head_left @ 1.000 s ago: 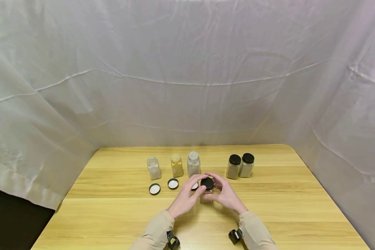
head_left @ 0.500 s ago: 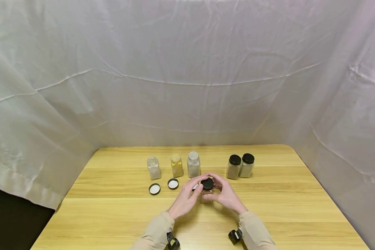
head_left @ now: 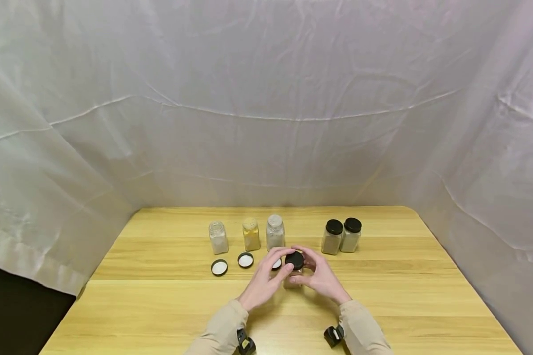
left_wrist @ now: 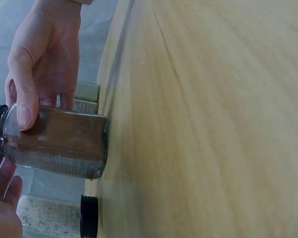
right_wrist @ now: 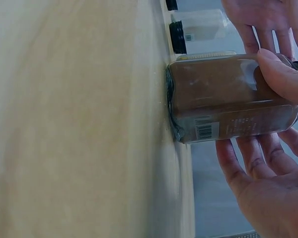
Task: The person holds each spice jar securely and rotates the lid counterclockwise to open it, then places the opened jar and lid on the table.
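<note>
You're gripping one brown jar (right_wrist: 213, 89) between left hand (head_left: 266, 278), on its black lid (head_left: 294, 260), and right hand (head_left: 322, 280); five other jars (head_left: 251, 239), three loose lids (head_left: 219, 267) are sitting nearby.

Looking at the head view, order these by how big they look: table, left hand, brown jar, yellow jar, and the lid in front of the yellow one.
1. Table
2. Left hand
3. Brown jar and yellow jar: too alike to rank, the brown partly hidden
4. Lid
</note>
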`<state>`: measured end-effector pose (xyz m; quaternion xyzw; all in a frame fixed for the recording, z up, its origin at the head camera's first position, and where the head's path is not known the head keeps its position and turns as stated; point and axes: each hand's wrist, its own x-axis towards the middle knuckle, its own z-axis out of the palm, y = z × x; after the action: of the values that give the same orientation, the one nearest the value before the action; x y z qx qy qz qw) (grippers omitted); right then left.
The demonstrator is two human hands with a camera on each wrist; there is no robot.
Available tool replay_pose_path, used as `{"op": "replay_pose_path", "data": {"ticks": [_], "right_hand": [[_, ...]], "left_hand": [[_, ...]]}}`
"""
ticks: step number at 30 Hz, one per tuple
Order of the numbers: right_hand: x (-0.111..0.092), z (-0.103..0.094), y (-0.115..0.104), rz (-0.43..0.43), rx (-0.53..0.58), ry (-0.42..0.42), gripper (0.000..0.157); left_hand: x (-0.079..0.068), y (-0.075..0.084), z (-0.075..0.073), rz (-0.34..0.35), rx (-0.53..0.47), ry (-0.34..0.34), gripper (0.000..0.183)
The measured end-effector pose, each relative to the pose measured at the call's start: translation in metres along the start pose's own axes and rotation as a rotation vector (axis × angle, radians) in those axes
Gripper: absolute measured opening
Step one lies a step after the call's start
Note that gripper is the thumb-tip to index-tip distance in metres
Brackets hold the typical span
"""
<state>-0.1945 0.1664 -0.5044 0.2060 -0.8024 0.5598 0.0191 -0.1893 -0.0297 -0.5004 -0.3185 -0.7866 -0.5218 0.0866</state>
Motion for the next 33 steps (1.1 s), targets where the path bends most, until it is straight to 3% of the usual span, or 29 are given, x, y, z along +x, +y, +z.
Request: {"op": "replay_pose_path", "data": {"ticks": [11, 25, 33], "right_hand": [[0.000, 0.000, -0.001, 0.005, 0.002, 0.016, 0.077], [-0.003, 0.005, 0.004, 0.001, 0.076, 0.016, 0.074], [-0.010, 0.010, 0.003, 0.016, 0.079, 0.024, 0.069]], "left_hand": [[-0.003, -0.003, 0.001, 0.009, 0.005, 0.001, 0.036], [-0.003, -0.002, -0.002, -0.035, -0.033, 0.003, 0.036], [-0.010, -0.003, 0.002, 0.024, -0.064, 0.059, 0.034]]}}
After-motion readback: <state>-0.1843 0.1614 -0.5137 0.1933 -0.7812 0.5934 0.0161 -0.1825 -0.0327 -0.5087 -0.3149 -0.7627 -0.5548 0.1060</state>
